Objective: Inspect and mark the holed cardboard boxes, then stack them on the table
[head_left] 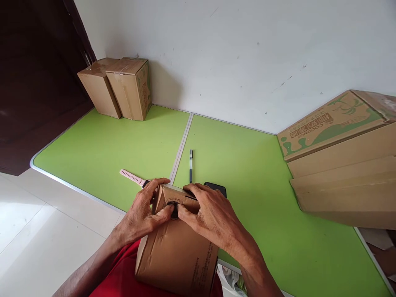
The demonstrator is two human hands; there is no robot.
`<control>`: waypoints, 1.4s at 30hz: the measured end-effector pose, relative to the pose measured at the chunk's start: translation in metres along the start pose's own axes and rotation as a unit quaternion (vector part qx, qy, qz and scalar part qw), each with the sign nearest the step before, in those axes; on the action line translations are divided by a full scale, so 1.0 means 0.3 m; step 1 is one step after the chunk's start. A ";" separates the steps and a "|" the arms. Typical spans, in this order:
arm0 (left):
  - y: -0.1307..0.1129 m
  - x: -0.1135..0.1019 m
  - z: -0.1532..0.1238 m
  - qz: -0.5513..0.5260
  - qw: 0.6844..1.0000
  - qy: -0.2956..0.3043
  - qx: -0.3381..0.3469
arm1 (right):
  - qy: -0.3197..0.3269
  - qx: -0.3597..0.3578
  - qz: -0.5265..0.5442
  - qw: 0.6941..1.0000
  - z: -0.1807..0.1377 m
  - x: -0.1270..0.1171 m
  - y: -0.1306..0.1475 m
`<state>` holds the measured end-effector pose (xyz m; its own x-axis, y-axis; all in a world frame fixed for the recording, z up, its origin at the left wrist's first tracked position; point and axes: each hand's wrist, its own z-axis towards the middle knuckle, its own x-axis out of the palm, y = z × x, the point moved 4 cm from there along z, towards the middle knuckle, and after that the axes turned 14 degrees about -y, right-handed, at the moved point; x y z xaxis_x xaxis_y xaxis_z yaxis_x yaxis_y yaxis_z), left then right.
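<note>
A brown cardboard box (182, 251) with printed text rests against my red clothing at the table's near edge. My left hand (148, 208) grips the box's upper left corner, its thumb at the dark round opening (175, 211). On the upper right side, my right hand (213, 212) holds the box with fingers over the far edge and thumb at the same opening. Just beyond the box lie a watch with a pink strap (131, 176), a pen (191, 165) and a black flat object (218, 188), partly hidden by my right hand.
The green folding table (139, 140) meets a white wall. Cardboard boxes (126, 88) stand at its far left corner. Larger coconut-printed cartons (337, 123) sit on the right. A dark door (37, 82) is at the left, above a pale tiled floor (55, 218).
</note>
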<state>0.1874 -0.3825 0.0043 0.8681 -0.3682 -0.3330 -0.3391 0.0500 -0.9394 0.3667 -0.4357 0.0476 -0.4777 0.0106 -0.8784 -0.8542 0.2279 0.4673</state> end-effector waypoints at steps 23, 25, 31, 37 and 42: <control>0.137 0.028 -0.130 -0.379 0.891 0.105 -0.225 | -0.327 0.155 0.381 0.851 0.137 -0.050 -0.283; 0.135 0.040 -0.136 -0.388 0.886 0.085 -0.238 | -0.398 0.112 0.503 0.759 0.020 -0.098 -0.228; 0.081 0.043 -0.119 -0.315 0.931 0.049 -0.178 | -0.387 0.008 0.549 0.740 -0.220 -0.022 -0.006; -0.028 0.037 -0.108 -0.318 0.940 0.079 -0.094 | -0.437 -0.087 0.391 0.805 -0.244 0.011 0.057; -0.081 0.038 -0.105 -0.315 0.944 0.079 -0.064 | -0.499 -0.122 0.348 0.784 -0.249 -0.030 0.071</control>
<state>0.1940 -0.4171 0.0260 0.8502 -0.4220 0.3146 0.1768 -0.3339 -0.9259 0.3376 -0.5037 0.0729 -0.5519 0.8338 0.0137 -0.5296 -0.3631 0.7666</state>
